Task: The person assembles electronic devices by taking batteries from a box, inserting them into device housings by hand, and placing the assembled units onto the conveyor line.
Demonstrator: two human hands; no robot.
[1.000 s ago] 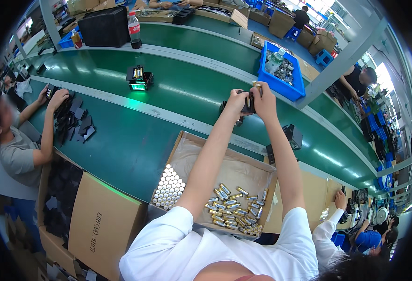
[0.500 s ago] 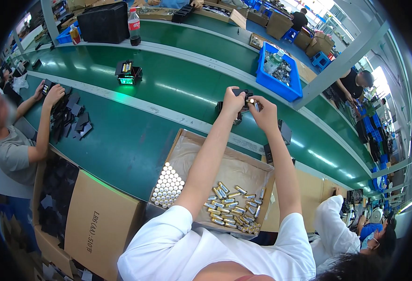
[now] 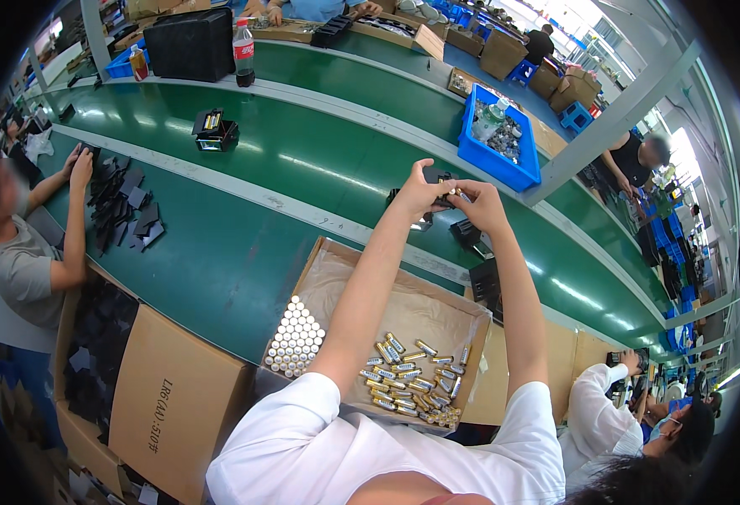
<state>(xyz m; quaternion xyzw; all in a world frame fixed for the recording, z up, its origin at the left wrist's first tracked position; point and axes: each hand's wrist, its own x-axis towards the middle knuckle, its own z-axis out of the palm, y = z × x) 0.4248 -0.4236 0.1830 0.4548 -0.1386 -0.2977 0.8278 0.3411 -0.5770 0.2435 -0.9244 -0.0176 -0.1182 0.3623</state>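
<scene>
Both arms reach over the green conveyor belt. My left hand [image 3: 420, 195] is closed around a small black device [image 3: 441, 178], mostly hidden by the fingers. Pinched in my right hand [image 3: 479, 202] is an AA battery [image 3: 453, 193], pressed close against that device. Below my forearms lies an open cardboard box [image 3: 314, 254] lined with brown paper. Loose gold-and-silver batteries [image 3: 403, 380] are jumbled in its right half, while upright batteries [image 3: 292, 338] stand packed at its left side. Further black devices [image 3: 467, 234] sit on the belt beside my right wrist.
A black device with its lid up [image 3: 215, 132] rides the belt at left. Beyond stand a blue bin [image 3: 498, 172], a cola bottle [image 3: 244, 55] and a black case [image 3: 190, 46]. At left, a person handles a part near piled black pieces [image 3: 122, 202]; another sits at right.
My right hand has brought the battery in against the device. Devices on the belt have shifted left, and the green glow under the far-left one is gone.
</scene>
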